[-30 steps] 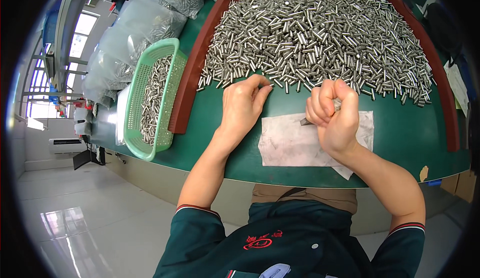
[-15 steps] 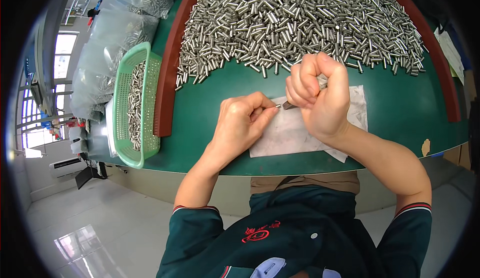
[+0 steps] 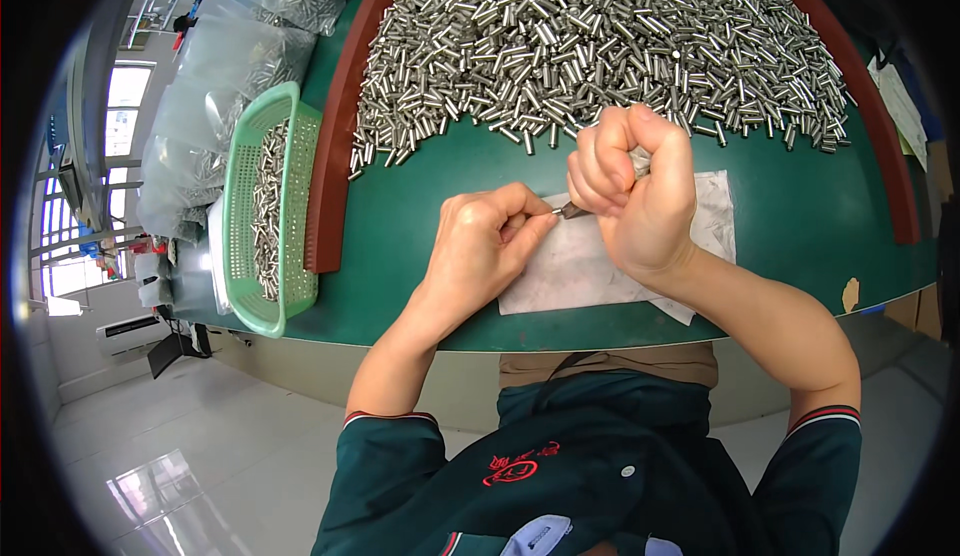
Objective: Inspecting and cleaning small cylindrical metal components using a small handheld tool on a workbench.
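Between thumb and fingertips, my left hand (image 3: 485, 241) pinches a small shiny metal pin (image 3: 557, 212), of which just the end shows. My right hand (image 3: 640, 191) is closed in a fist round a tool with a dark, narrow tip (image 3: 571, 210). Most of that tool is hidden in the fist; a pale grey bit of it shows by the thumb. Its tip meets or nearly meets the end of the pin. Below both hands lies a stained white cloth or sheet (image 3: 560, 281). Beyond them spreads a large heap of similar metal pins (image 3: 600, 46).
Red-brown rails (image 3: 332, 196) border the heap on the green tabletop (image 3: 430, 171). A light green plastic basket (image 3: 240, 291) to the left holds more pins. Clear plastic bags of pins (image 3: 190, 106) stand behind it. Papers (image 3: 900, 106) lie at the far right.
My right hand has shifted slightly left, bringing the tool's dark tip up to the pin's end. My left hand stays in place with the pin.
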Tool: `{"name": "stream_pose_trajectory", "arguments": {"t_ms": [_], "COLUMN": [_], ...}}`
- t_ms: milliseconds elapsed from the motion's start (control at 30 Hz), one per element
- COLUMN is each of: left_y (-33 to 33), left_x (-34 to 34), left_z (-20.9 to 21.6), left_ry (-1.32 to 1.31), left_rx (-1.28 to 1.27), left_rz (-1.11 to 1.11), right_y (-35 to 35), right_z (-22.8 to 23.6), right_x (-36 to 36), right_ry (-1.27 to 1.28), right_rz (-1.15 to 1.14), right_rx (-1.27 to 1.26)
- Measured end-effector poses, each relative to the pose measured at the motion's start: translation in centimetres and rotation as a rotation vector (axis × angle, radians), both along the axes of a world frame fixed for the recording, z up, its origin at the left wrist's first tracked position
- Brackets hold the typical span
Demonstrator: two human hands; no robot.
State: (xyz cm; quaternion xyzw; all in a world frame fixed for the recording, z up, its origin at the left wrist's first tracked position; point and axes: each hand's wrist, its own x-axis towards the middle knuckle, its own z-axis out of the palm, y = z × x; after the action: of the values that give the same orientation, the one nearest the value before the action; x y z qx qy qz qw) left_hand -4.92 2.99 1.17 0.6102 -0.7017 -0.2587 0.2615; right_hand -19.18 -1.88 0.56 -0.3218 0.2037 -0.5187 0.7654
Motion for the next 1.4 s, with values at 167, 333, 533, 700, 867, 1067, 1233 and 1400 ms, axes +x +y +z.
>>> {"name": "stream_pose_trajectory", "arguments": {"t_ms": [167, 333, 533, 700, 867, 1067, 1233, 1400], "left_y": [0.0, -0.1, -0.2, 0.4, -0.7, -1.1, -2.7, -4.2], "left_x": [-0.1, -0.4, -0.5, -0.2, 2.5, 4.4, 4.8, 3.8], "left_z": [0.0, 0.0, 0.3, 0.5, 0.7, 0.4, 0.8, 0.4], "left_ry": [0.001, -0.008, -0.015, 0.003, 1.289, 1.669, 1.412, 0.056], "left_rx": [0.002, -0.02, -0.025, -0.007, 0.344, 0.373, 0.465, -0.064], "left_rz": [-0.001, -0.004, -0.017, 0.018, 0.011, 0.149, 0.207, 0.192], "right_y": [0.2, 0.5, 0.8, 0.8, 0.4, 0.4, 0.0, 0.0], "right_z": [0.0, -0.2, -0.2, 0.0, 0.0, 0.2, 0.0, 0.3], "right_x": [0.1, 0.3, 0.7, 0.7, 0.0, 0.1, 0.0, 0.3], "right_ry": [0.004, 0.063, 0.203, 0.151, 0.059, 0.045, 0.034, 0.023], "right_rz": [-0.011, -0.035, -0.102, -0.099, -0.034, -0.006, -0.002, 0.008], "right_rx": [-0.003, -0.123, -0.246, -0.166, -0.091, -0.053, -0.012, 0.013]}}
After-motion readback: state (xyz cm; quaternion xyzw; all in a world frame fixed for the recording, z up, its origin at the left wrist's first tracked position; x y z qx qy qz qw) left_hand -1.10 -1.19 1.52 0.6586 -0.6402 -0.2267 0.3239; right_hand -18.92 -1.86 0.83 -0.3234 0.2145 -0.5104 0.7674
